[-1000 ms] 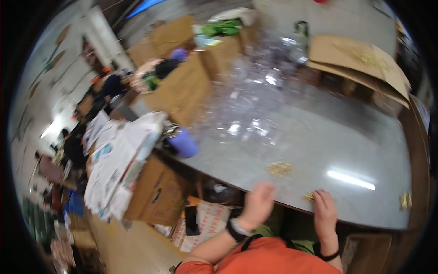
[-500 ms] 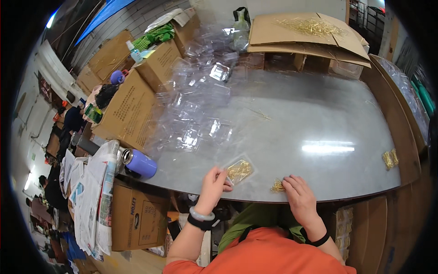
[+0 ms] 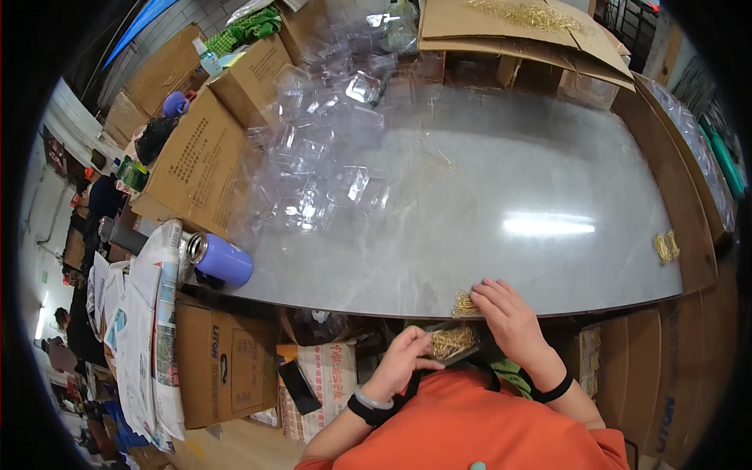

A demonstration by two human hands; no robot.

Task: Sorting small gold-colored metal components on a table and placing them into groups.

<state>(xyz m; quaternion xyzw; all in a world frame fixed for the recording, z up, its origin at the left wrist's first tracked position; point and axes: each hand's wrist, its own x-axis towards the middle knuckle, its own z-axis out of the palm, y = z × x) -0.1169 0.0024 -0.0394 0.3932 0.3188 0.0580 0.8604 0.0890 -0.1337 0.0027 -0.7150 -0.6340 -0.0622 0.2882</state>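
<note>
Left hand (image 3: 406, 354) is down below the near edge of the grey desk (image 3: 501, 196), its grip clenched around a small clear pack (image 3: 452, 342) stuffed with thin golden pieces, held just off the desk edge in front of the orange shirt. Right hand (image 3: 509, 313) lies flat at that same edge, fingers (image 3: 489, 291) spread and released, pressing on a little loose pile of golden pieces (image 3: 464, 304) right at the desk's rim, just above the pack. Another small golden bunch (image 3: 666, 246) sits far along the desk toward its right end, well apart from both hands. Over on the desk's left side a heap of empty clear plastic shells (image 3: 329, 168) is spread out, and a purple flask (image 3: 222, 261) lies on its side at the left corner.
</note>
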